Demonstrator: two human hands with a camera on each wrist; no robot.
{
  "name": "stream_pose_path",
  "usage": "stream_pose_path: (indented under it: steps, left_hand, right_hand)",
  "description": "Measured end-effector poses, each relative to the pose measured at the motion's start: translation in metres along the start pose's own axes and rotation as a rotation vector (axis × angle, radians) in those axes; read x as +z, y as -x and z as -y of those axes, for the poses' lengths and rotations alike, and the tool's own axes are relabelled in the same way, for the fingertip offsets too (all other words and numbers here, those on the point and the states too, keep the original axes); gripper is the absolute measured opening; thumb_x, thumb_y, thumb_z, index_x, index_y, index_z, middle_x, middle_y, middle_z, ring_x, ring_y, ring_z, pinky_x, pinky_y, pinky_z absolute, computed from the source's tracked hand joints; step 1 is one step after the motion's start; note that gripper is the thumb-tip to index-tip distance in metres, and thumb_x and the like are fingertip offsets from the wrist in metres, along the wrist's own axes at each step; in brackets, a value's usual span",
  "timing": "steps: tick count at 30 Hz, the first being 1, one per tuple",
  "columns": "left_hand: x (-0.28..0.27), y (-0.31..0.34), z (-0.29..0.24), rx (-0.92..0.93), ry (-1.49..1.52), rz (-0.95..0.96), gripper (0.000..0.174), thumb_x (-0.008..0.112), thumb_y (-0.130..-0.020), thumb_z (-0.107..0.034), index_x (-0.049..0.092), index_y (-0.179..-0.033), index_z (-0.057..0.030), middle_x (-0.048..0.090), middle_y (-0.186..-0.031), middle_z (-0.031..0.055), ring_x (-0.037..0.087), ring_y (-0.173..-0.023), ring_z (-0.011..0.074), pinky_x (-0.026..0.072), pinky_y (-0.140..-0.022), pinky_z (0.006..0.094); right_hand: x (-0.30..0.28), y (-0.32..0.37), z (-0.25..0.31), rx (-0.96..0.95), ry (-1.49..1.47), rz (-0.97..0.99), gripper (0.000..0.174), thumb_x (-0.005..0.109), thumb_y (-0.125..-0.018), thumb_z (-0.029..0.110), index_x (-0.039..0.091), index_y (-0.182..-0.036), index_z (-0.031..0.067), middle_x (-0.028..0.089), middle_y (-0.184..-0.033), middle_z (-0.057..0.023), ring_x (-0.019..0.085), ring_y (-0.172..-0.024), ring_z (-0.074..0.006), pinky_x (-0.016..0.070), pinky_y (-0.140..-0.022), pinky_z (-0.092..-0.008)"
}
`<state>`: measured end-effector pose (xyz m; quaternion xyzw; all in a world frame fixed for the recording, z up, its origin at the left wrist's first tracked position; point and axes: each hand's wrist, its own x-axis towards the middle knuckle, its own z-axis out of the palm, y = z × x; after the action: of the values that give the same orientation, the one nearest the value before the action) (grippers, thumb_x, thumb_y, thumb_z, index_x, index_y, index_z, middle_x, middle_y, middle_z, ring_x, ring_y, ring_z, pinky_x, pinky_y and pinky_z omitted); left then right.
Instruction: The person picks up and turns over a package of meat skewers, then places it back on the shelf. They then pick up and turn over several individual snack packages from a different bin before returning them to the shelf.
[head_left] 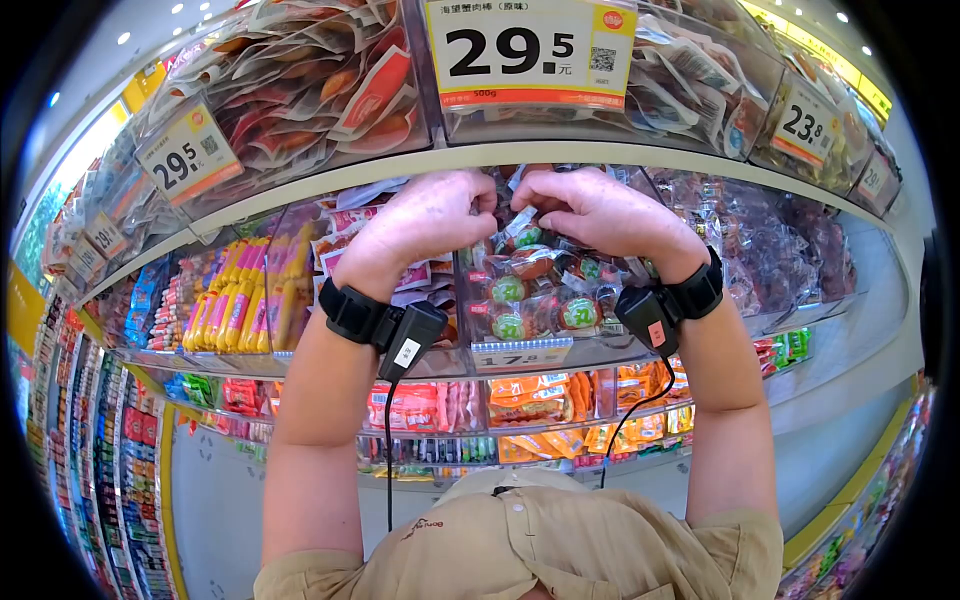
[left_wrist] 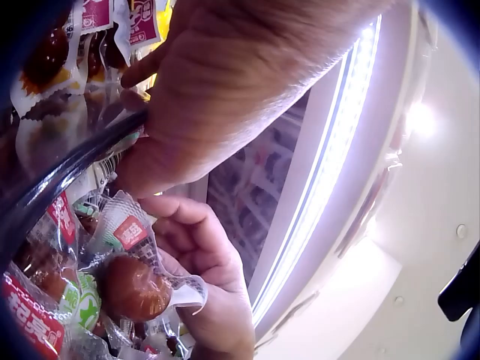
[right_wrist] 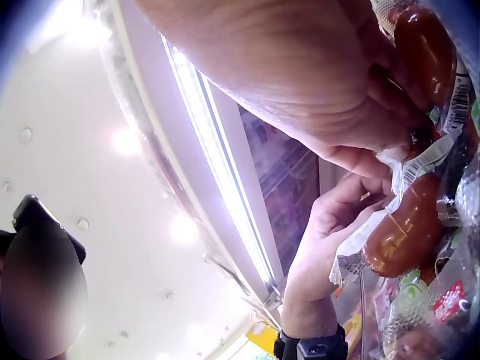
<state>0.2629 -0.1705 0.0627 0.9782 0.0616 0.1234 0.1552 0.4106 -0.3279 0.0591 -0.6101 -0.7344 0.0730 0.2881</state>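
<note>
Both hands are inside a clear shelf bin (head_left: 540, 357) of small see-through snack packets (head_left: 530, 262), whose glossy brown pieces look egg-shaped. The right hand (head_left: 610, 215) pinches the pale barcode-printed end of one packet (right_wrist: 412, 229) between thumb and fingers. Beside it the left hand (head_left: 430, 215) has curled fingers right at the same packet's edge; I cannot tell whether they pinch it. In the left wrist view, another brown packet (left_wrist: 136, 289) lies in front of the right hand. Each wrist wears a black strap with a small camera.
A white shelf edge (head_left: 330, 180) runs above the hands, with bins and a price card (head_left: 530, 50) over it. Yellow packets (head_left: 235, 300) fill the bin at left; dark wrapped snacks (head_left: 770, 240) lie at right. Orange packets (head_left: 540, 395) sit on the shelf below. Thin cables hang from both wrists.
</note>
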Motion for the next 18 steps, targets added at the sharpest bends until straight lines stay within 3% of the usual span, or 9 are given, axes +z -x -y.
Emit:
stream_pose_path:
  steps: [4,7,8,11,15,18]
  left_hand:
    - [0.002,-0.002,-0.001,-0.006,-0.053,0.028,0.018,0.061,-0.068,-0.017,0.058,-0.079,-0.0021,0.059,-0.078,0.0174,0.057,-0.077,0.0343,0.0444,-0.067,0.0397]
    - [0.007,-0.005,0.003,-0.019,-0.066,0.016,0.018,0.060,-0.067,-0.015,0.058,-0.078,-0.0015,0.060,-0.079,0.0178,0.056,-0.077,0.0346,0.0442,-0.067,0.0400]
    - [0.007,-0.004,0.002,-0.012,-0.079,0.018,0.015,0.059,-0.069,-0.014,0.057,-0.076,-0.0009,0.059,-0.079,0.0187,0.056,-0.077,0.0359,0.0437,-0.068,0.0412]
    - [0.012,-0.005,0.009,0.126,-0.123,-0.072,0.012,0.056,-0.072,-0.012,0.055,-0.075,-0.0002,0.058,-0.078,0.0197,0.055,-0.077,0.0375,0.0432,-0.068,0.0425]
    - [0.013,-0.006,0.008,0.126,-0.141,-0.113,0.012,0.053,-0.076,-0.011,0.054,-0.076,0.0005,0.058,-0.078,0.0203,0.055,-0.078,0.0385,0.0428,-0.068,0.0433]
    - [0.012,-0.007,0.008,0.095,-0.105,-0.105,0.013,0.052,-0.078,-0.012,0.055,-0.079,0.0011,0.058,-0.080,0.0203,0.055,-0.080,0.0383,0.0431,-0.068,0.0427]
  right_hand:
    - [0.004,0.001,-0.005,-0.068,0.060,-0.044,0.022,0.056,-0.082,0.003,0.057,-0.104,0.0036,0.063,-0.086,-0.0094,0.061,-0.080,-0.0231,0.0473,-0.072,-0.0326]
    - [-0.008,0.003,0.018,0.219,-0.100,-0.044,0.020,0.055,-0.081,0.005,0.060,-0.101,0.0053,0.061,-0.084,-0.0144,0.060,-0.082,-0.0302,0.0471,-0.074,-0.0355]
    - [-0.012,0.004,0.033,0.520,-0.253,-0.111,0.017,0.052,-0.085,0.011,0.061,-0.098,0.0050,0.063,-0.086,-0.0137,0.061,-0.081,-0.0301,0.0474,-0.074,-0.0347]
    - [-0.009,0.009,-0.005,0.144,0.064,-0.365,0.020,0.048,-0.088,0.017,0.061,-0.097,0.0044,0.065,-0.088,-0.0119,0.061,-0.079,-0.0272,0.0474,-0.074,-0.0338]
    - [-0.014,0.004,-0.012,0.161,0.076,-0.459,0.022,0.047,-0.088,0.018,0.062,-0.097,0.0048,0.066,-0.089,-0.0130,0.061,-0.084,-0.0284,0.0471,-0.075,-0.0361]
    - [-0.014,0.001,-0.012,0.139,0.064,-0.427,0.021,0.047,-0.087,0.015,0.063,-0.096,0.0053,0.066,-0.089,-0.0132,0.061,-0.085,-0.0287,0.0471,-0.075,-0.0368]
